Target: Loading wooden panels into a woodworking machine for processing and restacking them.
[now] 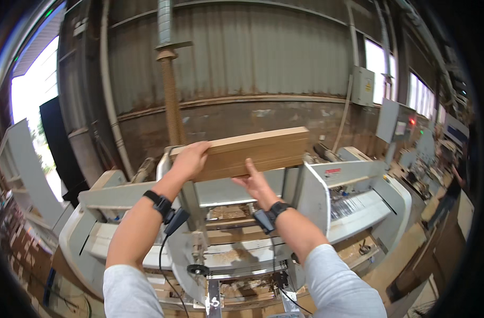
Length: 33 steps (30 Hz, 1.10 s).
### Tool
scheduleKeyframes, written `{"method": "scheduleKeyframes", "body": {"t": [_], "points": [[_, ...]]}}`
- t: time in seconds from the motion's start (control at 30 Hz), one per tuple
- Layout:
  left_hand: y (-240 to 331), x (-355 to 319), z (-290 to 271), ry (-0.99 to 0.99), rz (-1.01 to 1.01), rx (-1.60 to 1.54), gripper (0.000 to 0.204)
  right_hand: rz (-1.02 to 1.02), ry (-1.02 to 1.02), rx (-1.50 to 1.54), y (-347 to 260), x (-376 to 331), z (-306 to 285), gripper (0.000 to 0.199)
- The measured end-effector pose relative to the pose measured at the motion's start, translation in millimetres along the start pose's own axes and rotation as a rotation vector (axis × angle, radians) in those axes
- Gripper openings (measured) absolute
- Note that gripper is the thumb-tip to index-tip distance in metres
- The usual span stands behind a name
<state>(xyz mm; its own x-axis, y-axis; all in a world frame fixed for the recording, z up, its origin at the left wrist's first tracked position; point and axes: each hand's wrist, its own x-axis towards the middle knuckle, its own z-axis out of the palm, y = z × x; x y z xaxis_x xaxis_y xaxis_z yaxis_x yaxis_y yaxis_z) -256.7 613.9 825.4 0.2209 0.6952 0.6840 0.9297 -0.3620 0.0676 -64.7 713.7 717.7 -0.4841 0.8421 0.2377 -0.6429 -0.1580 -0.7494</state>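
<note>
A stack of flat wooden boards is held up in front of me, over the middle of a pale woodworking machine. My left hand grips the stack near its left end, fingers over the top edge. Under the lower edge, my right hand supports it, with its thumb up against the near face; its other fingers are partly hidden beneath the wood. The stack tilts slightly, its right end higher. Both wrists wear black straps with small dark devices and cables.
Below the boards, the machine bed carries sawdust, rails and a black handwheel. A ribbed brown hose rises behind on the left. A grey electrical box hangs on the wall. Another person stands at the far right.
</note>
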Motion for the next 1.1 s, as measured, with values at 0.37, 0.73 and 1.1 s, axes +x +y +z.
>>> {"method": "scheduleKeyframes", "body": {"t": [0.37, 0.73, 1.1], "points": [[25, 2, 39, -0.414, -0.275, 0.224, 0.034, 0.145, 0.178, 0.126, 61, -28, -43, 0.056], [32, -49, 153, -0.834, -0.279, 0.261, 0.040, 0.287, 0.306, 0.256, 157, -61, -119, 0.017], [19, -99, 222, -0.816, -0.324, 0.206, 0.047, 0.640, 0.506, 0.062, 207, -143, -157, 0.017]]}}
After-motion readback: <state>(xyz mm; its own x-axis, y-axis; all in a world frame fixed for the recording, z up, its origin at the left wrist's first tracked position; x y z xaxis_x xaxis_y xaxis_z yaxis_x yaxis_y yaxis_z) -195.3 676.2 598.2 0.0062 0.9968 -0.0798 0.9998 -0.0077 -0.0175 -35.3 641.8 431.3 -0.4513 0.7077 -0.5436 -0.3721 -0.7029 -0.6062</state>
